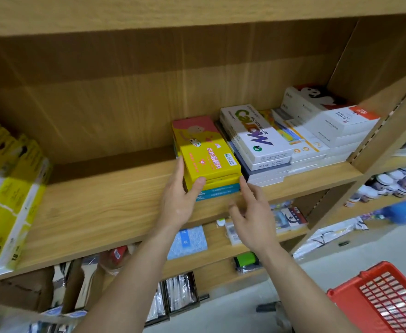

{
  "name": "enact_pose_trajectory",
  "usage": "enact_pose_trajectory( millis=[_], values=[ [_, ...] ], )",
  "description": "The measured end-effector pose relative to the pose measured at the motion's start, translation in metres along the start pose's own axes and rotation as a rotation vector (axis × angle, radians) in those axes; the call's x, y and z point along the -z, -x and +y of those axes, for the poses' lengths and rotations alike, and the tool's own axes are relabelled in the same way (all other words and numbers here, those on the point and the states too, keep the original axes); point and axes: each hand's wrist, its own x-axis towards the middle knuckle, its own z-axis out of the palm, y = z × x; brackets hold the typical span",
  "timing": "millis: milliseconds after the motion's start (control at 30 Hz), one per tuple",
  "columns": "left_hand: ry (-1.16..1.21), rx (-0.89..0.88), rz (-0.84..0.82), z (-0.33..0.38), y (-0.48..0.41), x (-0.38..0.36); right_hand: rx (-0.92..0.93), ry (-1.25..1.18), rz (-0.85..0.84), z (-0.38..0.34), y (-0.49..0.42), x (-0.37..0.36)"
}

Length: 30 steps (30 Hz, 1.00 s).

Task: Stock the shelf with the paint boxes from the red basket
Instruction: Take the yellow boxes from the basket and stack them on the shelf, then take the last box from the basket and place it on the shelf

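A yellow and pink paint box (204, 150) lies on top of a small stack with teal boxes (221, 191) under it, on the wooden shelf (105, 212). My left hand (181, 198) clasps the stack's front left corner, thumb on the yellow box's front edge and fingers along its left side. My right hand (252, 212) is just right of the stack, fingers spread, one fingertip touching the front right corner. The red basket (355, 301) shows at the bottom right; its contents are out of view.
White watercolour boxes (257, 140) and more white stacks (329, 126) fill the shelf to the right, up to the side panel. Yellow packs (9, 200) stand at the left end. Lower shelves hold small goods and jars (389, 183).
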Motion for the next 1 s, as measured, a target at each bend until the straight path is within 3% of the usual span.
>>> enact_pose_trajectory(
  millis=[400, 500, 633, 700, 767, 867, 1000],
  values=[
    [-0.175, -0.019, -0.134, 0.016, -0.011, 0.009, -0.019, 0.078, -0.097, -0.003, -0.006, -0.007],
    [-0.228, -0.071, -0.034, 0.029, 0.002, 0.015, -0.046, 0.021, -0.08, 0.0, 0.0, 0.002],
    [-0.183, -0.324, 0.132, 0.049, 0.048, 0.012, -0.053, 0.003, -0.025, 0.021, 0.019, 0.025],
    [-0.141, -0.36, 0.006, 0.057, 0.073, -0.008, -0.06, 0.023, -0.019, 0.043, 0.032, 0.04],
    [-0.128, -0.302, -0.22, 0.062, 0.093, -0.039, -0.131, 0.042, -0.024, 0.074, 0.046, 0.056],
    [-0.226, -0.202, -0.546, 0.058, 0.112, -0.104, -0.314, 0.064, -0.028, 0.133, 0.074, 0.083],
    [-0.33, -0.122, -0.831, 0.038, 0.13, -0.2, -0.618, 0.089, -0.014, 0.228, 0.131, 0.119]
  ],
)
